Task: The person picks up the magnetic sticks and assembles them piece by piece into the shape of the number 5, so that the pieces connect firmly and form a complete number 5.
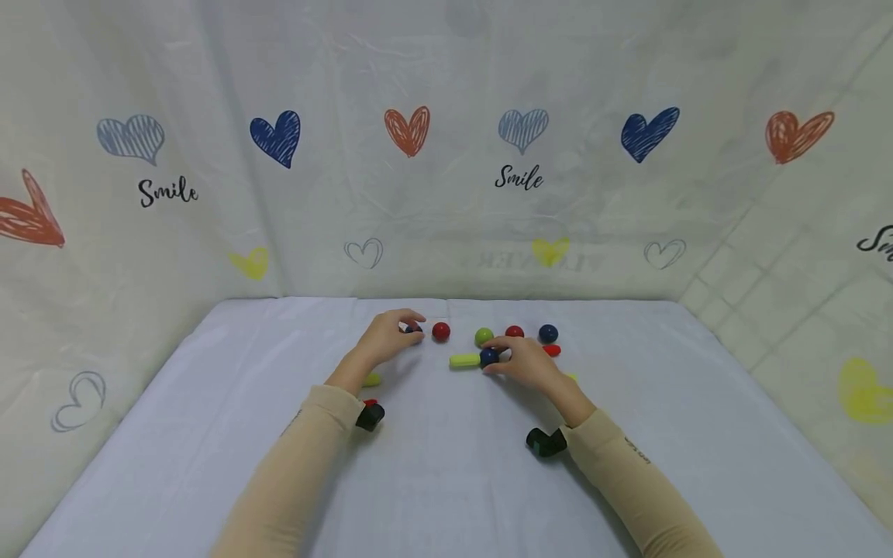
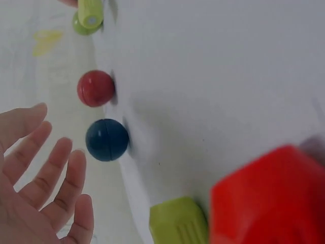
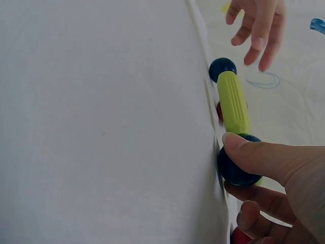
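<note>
My right hand (image 1: 525,362) pinches a dark blue ball (image 3: 238,168) between thumb and fingers. A lime-green ribbed rod (image 3: 233,101) is joined to that ball and points left. My left hand (image 1: 387,337) reaches around another dark blue ball (image 2: 107,140) on the white-covered table. Its fingers are spread and relaxed, and in the left wrist view they stand apart from the ball. Beside that ball sits a red ball (image 1: 441,332). Just behind the held ball lies a green ball (image 1: 484,335).
At the back right are a red ball (image 1: 515,332), a dark blue ball (image 1: 548,333) and a red rod (image 1: 552,350). Near the left forearm lie a green rod (image 2: 177,223) and a red piece (image 2: 259,198). A printed curtain (image 1: 446,201) stands behind the table.
</note>
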A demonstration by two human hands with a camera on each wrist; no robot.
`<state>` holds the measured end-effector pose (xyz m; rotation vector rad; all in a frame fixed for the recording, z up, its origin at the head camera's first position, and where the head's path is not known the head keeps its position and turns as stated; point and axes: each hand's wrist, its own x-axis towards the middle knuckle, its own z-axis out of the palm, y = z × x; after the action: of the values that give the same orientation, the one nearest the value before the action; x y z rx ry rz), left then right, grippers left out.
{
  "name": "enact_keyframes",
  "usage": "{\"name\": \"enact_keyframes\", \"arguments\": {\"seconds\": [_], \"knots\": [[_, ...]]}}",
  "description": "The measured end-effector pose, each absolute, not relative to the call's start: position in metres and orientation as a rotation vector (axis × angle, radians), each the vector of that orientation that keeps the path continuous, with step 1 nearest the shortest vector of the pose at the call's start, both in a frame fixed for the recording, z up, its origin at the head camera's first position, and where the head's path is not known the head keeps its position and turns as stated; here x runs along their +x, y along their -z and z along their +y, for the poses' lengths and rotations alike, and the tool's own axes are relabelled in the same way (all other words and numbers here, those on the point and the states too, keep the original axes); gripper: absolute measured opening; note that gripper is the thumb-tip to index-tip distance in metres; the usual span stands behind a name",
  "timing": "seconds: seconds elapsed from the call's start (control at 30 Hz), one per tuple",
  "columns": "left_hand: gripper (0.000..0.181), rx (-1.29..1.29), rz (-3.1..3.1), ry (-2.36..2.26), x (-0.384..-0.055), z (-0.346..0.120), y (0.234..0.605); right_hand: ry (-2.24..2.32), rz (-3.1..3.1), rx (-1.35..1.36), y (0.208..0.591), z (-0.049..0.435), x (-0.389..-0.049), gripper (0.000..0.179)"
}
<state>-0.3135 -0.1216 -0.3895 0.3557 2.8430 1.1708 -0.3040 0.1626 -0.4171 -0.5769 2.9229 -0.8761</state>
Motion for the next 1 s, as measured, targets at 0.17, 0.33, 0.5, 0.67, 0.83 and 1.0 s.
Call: {"name": "enact_keyframes", "arguments": {"seconds": [0.17,0.33,0.5,0.67,0.83,1.0], "knots": [[0.037,0.242,2.856,-1.131,-0.321,-0.125,0.392,0.886,2.924,-0.576,0.418,0.163,-0.303,0.044],[0.039,0.161,2.85,-1.127,-0.327,-0.127,0.394,0.897,2.925,-0.586,0.418,0.163,-0.302,0.043],[0.044,0.097,2.814,-1.149,-0.332,-0.127,0.396,0.91,2.929,-0.599,0.419,0.163,-0.303,0.042],[0.046,0.047,2.783,-1.164,-0.336,-0.126,0.399,0.91,2.923,-0.613,0.418,0.163,-0.303,0.042],[0.046,0.008,2.763,-1.18,-0.338,-0.124,0.402,0.904,2.92,-0.617,0.418,0.162,-0.303,0.043],[0.048,-0.035,2.74,-1.217,-0.339,-0.119,0.404,0.901,2.927,-0.604,0.418,0.162,-0.304,0.043]]}}
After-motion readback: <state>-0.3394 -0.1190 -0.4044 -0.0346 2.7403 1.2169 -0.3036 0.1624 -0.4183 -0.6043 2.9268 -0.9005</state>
